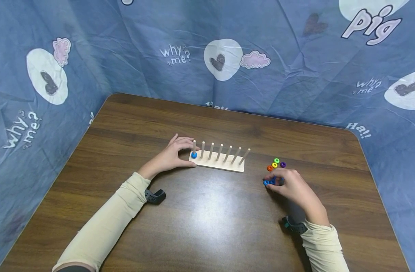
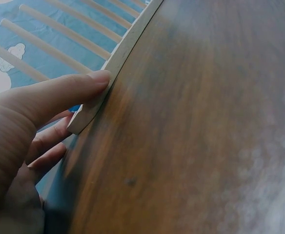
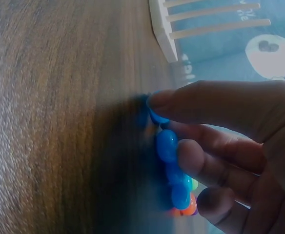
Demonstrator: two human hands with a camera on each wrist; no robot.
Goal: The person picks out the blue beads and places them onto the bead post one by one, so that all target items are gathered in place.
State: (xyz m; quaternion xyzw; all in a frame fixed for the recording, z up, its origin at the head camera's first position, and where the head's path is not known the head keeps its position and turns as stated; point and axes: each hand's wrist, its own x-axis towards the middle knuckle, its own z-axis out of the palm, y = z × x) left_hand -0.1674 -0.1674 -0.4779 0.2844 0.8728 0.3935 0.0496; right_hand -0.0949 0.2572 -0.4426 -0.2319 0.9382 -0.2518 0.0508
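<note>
My left hand [image 1: 170, 155] grips the left end of a pale wooden peg board [image 1: 216, 165], its thumb along the front edge and its fingers at the back. Upright pegs stand in a row on the board, and a blue bead [image 1: 194, 155] sits low on the leftmost one. Off to the right, my right hand [image 1: 292, 185] pinches another blue bead [image 3: 157, 116] between thumb and index finger, close over the table. Several more blue beads [image 3: 167, 145] lie beneath and beside its other fingers, partly hidden in the head view.
Just beyond the right hand, a green bead [image 1: 277, 161], a yellow bead [image 1: 274, 165], an orange bead [image 1: 270, 168] and a purple bead [image 1: 283, 164] lie close together. The brown wooden table [image 1: 207, 230] backs onto a blue printed cloth [image 1: 132, 68].
</note>
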